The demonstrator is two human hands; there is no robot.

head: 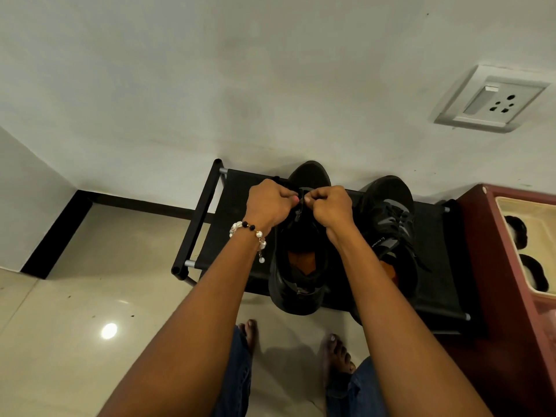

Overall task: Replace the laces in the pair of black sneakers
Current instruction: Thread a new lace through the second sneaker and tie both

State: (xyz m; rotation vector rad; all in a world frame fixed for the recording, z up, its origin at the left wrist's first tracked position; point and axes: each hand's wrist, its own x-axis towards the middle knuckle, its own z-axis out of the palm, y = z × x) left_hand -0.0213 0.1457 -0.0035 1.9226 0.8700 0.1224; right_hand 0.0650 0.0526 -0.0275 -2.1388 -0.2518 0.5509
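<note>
Head: sneaker (pixel 301 266) under hands (both pinching)

1. Two sneakers sit side by side on the rack (pixel 237 188), toes to the wall (pixel 270 70): the left sneaker (pixel 301 266) mid-rack, the right sneaker (pixel 391 206) near the rack's right edge.
2. My left hand (pixel 269 203) and my right hand (pixel 331 206) meet over the left sneaker's front, pinching the lace (pixel 301 194) between them.
3. A cabinet (pixel 493 251) stands against the rack's right end.
4. My feet (pixel 338 353) are on the floor (pixel 75 296) before the rack's near edge.
5. A socket (pixel 493 100) is on the wall, above the rack's right end.
</note>
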